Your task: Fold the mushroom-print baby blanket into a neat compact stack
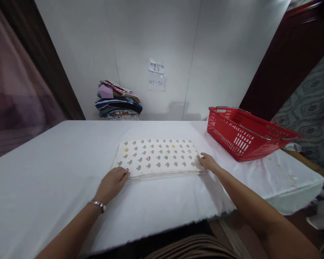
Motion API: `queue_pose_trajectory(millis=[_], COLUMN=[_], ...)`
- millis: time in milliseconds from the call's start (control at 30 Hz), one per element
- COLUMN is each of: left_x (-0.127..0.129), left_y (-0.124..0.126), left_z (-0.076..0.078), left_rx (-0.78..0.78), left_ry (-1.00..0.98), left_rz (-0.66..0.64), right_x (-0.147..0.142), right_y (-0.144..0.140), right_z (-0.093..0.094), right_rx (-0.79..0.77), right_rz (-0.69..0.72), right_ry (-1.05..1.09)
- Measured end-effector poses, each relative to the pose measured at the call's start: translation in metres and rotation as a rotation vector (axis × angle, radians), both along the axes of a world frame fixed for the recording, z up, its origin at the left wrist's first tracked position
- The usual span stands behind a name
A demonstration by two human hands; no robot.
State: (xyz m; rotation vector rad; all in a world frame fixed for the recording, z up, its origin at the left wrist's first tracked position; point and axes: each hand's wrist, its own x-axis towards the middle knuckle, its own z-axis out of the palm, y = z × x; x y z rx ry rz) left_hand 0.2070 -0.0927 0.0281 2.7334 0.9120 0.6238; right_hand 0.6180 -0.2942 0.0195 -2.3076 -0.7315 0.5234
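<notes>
Wall notes (156,75) too blurred to read. Between left hand (112,184) and right hand (208,162), both released, flat on corners: folded mushroom-print cloth (158,157).

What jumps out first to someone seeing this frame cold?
Probably the folded cloth with small mushroom prints, lying mid-table on the white table cover, with the left hand resting at its near left corner and the right hand touching its right edge. Next the bright red basket at the table's right end. A stack of folded fabrics sits against the wall at the far edge.
</notes>
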Motion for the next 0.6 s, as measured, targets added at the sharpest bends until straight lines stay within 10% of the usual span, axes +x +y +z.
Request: queue_pose_trajectory(millis=[267, 600], left_x=[0.076, 0.224], left_y=[-0.038, -0.127], left_z=[0.017, -0.006], left_rx=[-0.073, -0.023], left_ry=[-0.077, 0.04], left_rz=[-0.202, -0.554], right_x=[0.021, 0.053], right_y=[0.039, 0.083], right_z=[0.016, 0.011], right_rx=[0.046, 0.191], right_rz=[-0.113, -0.148], right_ry=[0.178, 0.458])
